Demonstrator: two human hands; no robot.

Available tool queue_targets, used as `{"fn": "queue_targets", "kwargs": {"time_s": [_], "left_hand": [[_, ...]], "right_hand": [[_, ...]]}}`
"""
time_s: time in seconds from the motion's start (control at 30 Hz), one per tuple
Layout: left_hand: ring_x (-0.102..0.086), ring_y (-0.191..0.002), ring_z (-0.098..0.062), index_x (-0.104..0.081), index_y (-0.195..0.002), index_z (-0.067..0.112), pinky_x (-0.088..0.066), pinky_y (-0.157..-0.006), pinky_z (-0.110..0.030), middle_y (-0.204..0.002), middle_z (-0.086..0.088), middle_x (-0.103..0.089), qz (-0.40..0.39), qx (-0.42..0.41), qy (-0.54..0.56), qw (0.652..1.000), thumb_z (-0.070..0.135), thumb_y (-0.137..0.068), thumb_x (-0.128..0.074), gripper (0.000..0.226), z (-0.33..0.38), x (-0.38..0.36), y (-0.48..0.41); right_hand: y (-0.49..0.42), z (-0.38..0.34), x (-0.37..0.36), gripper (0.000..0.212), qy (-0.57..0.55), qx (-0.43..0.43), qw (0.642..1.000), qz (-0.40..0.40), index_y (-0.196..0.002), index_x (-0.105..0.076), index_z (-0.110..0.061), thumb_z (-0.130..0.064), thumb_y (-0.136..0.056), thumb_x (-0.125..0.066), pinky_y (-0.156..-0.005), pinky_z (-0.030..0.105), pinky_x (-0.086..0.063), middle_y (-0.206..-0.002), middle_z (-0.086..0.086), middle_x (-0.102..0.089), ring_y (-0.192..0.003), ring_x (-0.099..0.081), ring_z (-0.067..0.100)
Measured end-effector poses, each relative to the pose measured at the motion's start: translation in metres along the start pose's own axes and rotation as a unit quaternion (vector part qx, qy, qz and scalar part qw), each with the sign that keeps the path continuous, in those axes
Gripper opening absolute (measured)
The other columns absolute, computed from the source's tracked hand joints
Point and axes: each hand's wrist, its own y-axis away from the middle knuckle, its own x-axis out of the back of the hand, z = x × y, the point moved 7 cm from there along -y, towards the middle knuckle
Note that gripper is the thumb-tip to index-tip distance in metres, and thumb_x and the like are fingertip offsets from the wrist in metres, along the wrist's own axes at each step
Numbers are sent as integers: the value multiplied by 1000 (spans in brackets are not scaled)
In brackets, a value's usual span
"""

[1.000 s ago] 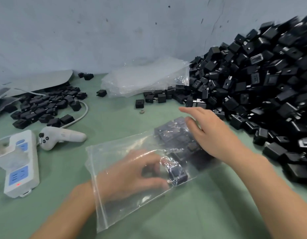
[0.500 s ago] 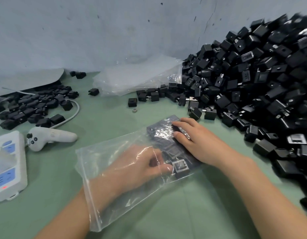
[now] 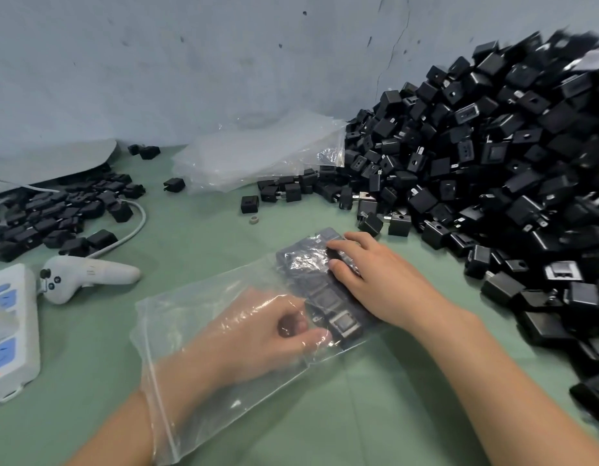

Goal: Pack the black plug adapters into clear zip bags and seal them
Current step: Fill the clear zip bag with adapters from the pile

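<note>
Left hand has fingers curled; right hand lies flat, palm down.

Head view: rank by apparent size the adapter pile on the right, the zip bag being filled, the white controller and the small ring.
1. adapter pile
2. zip bag, though it lies nearer the camera
3. controller
4. ring

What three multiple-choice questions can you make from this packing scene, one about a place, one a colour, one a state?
1. Where is the left hand?
A. inside the clear zip bag
B. on the power strip
C. on the adapter pile

2. What colour is the table?
A. red
B. green
C. white

3. How is the bag's mouth?
A. sealed
B. taped
C. open

Answers:
1 A, the hand shows through the plastic.
2 B, the bare surface is green.
3 C, the forearm passes through the mouth.
</note>
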Motion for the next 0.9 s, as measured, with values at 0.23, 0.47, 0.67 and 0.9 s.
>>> {"fn": "queue_targets", "kwargs": {"time_s": [0.23, 0.47, 0.67, 0.9], "left_hand": [[-52, -62, 5, -59, -74, 30, -38, -64, -20, -69, 24, -58, -20, 108, 36, 993, 81, -62, -66, 53, -8, -6, 3], [-50, -80, 14, -59, -82, 34, -37, -64, -13, -89, 36, -53, 14, 123, -21, 992, 87, -56, -55, 59, -2, 0, 6], [-71, -79, -11, -78, -91, 26, -56, -70, -26, -87, -1, -75, -15, 117, 252, 960, 53, -71, -75, 34, -34, 26, 31], [-47, -67, -30, -67, -122, 6, -44, -68, -41, -78, -16, -49, 136, 337, 153, 919, 30, -102, -50, 35, -211, 125, 144]], "right_hand": [[12, -20, 4, 48, 8, 43, 998, 34, -147, -42, -36, -53, -103, -34, -118, 35, -20, -156, -9, -35, -141, -31, 16], [13, -24, 2, 43, 25, 46, 998, 45, -143, -48, -33, -47, -105, -35, -118, 32, -19, -154, -7, -38, -141, -32, 17], [12, -17, 7, 44, -28, 28, 998, 52, -146, -43, -36, -49, -105, -32, -118, 31, -20, -154, -11, -37, -141, -31, 14], [14, 0, 17, 46, -88, 11, 994, 65, -145, -45, -35, -52, -105, -31, -114, 34, -30, -146, -14, -44, -134, -39, 11]]}}
